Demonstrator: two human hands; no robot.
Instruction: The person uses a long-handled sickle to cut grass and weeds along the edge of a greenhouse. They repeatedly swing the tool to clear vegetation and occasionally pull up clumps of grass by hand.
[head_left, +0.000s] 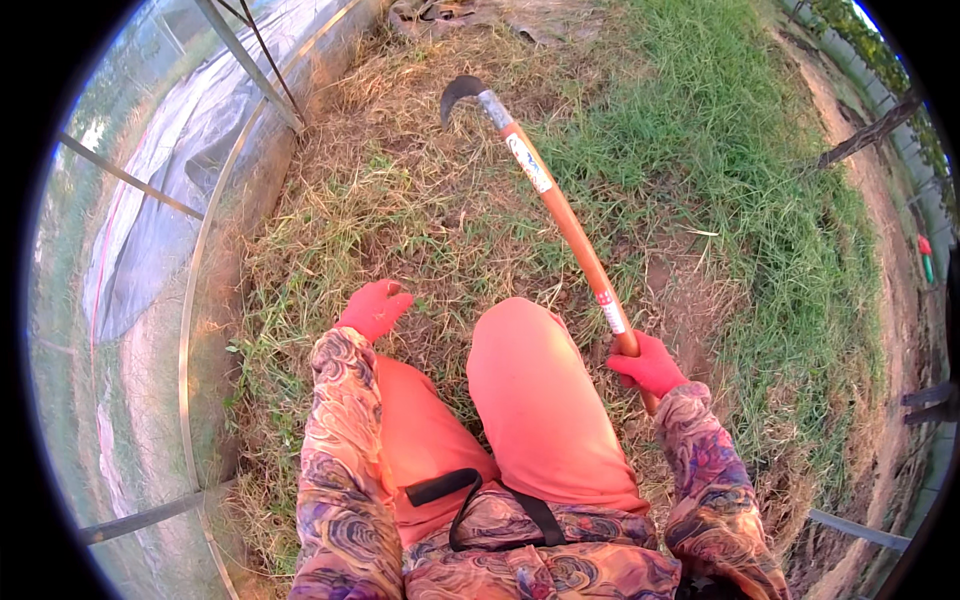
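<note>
Patterned shirt (530,580) at lower edge. Right grip (655,366) closed round the sickle (567,226) near its lower end; long axis slants up-left, blade (459,93) at upper centre. Left grip (376,309) farther off, half-open, seemingly empty.

The camera sits on the person's head and looks down and ahead, over the knees (528,345) to the grass (690,130). The left hand (375,310) and right hand (652,367) are close. It sees very wide; far things by the round rim are hard to tell.
</note>
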